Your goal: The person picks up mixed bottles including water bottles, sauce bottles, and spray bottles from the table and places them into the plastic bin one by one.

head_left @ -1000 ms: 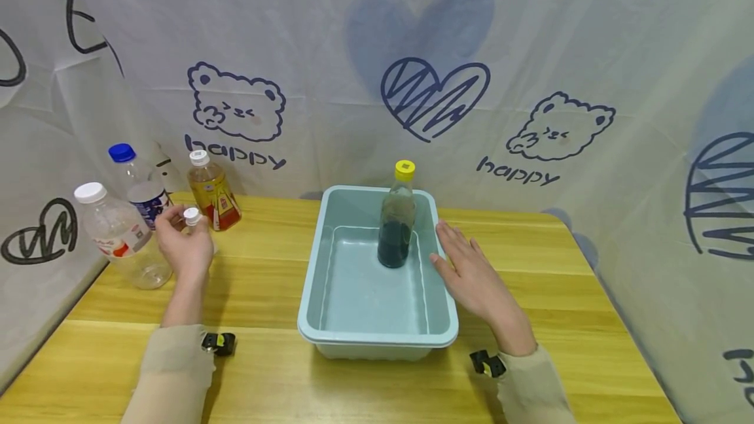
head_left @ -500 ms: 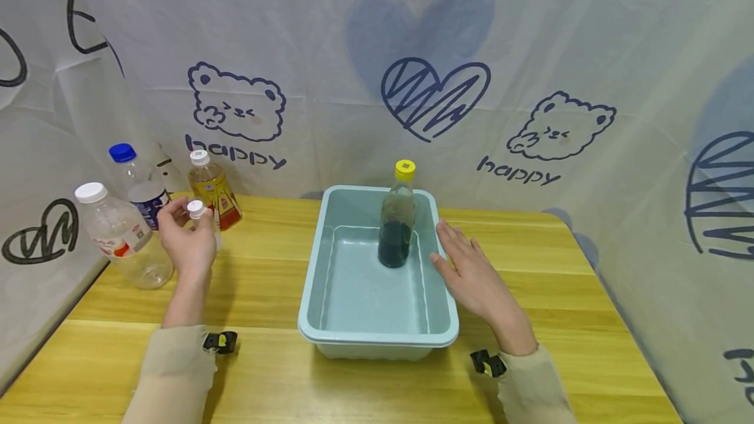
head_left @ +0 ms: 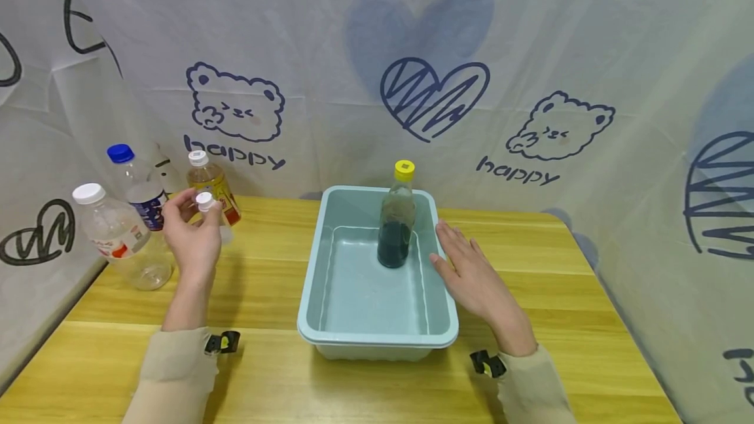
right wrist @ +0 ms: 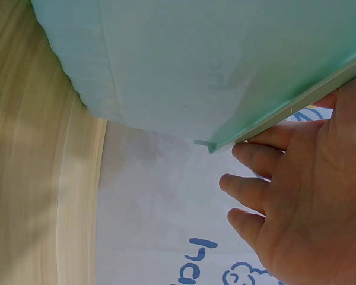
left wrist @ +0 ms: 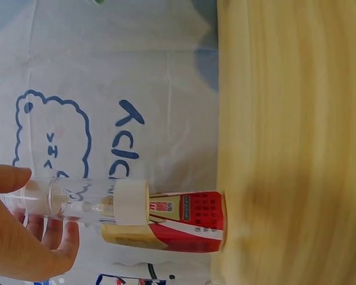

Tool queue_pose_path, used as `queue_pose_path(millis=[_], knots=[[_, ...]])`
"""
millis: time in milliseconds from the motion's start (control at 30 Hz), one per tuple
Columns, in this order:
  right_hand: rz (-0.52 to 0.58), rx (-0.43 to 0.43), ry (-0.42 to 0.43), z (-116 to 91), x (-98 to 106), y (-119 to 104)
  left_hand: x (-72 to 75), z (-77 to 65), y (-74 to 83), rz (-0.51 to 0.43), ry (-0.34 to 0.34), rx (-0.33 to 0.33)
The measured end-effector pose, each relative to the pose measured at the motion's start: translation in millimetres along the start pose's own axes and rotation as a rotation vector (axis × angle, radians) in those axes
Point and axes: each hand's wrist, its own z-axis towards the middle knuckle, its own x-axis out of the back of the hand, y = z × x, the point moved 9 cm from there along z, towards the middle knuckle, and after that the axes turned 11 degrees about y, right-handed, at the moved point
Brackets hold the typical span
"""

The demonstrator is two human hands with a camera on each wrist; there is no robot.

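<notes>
My left hand [head_left: 191, 241] pinches a small clear bottle with a white cap [head_left: 204, 199] near its top, thumb on one side and fingers on the other. In the left wrist view the same clear bottle [left wrist: 86, 199] shows a white band at its lower end, held up off the wooden table. My right hand [head_left: 474, 277] lies along the right rim of a pale blue-green plastic basin [head_left: 312, 267], fingers extended; the right wrist view shows its fingertips right at the rim. Inside the basin, toward its back right, a yellow-capped bottle [head_left: 396, 234] of dark liquid stands upright.
Left of my left hand stand a large clear bottle with a white cap [head_left: 126, 241] and a blue-capped bottle [head_left: 147, 192]. A drink bottle with amber contents [head_left: 215, 182] stands behind it. A printed cloth [head_left: 330, 38] hangs along the table's back edge.
My left hand has lifted the small clear bottle from among the other bottles and shifted it slightly to the right. My right hand has stayed at the basin rim.
</notes>
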Motion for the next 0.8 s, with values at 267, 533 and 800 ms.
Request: queue_pose_path(millis=[267,533,800], knots=[[-0.002,0.001,-0.004,0.1,-0.1,0.6,-5.6,-9.8,15.3,0.002,-0.026,-0.062],[0.003,0.006,-0.004,-0.1,0.5,0.0,-13.1,-23.6,34.2,-0.081,-0.076,-0.117],[0.006,0.008,-0.005,0.4,0.9,-0.5,-19.0,-35.6,53.0,-0.128,-0.107,-0.197]])
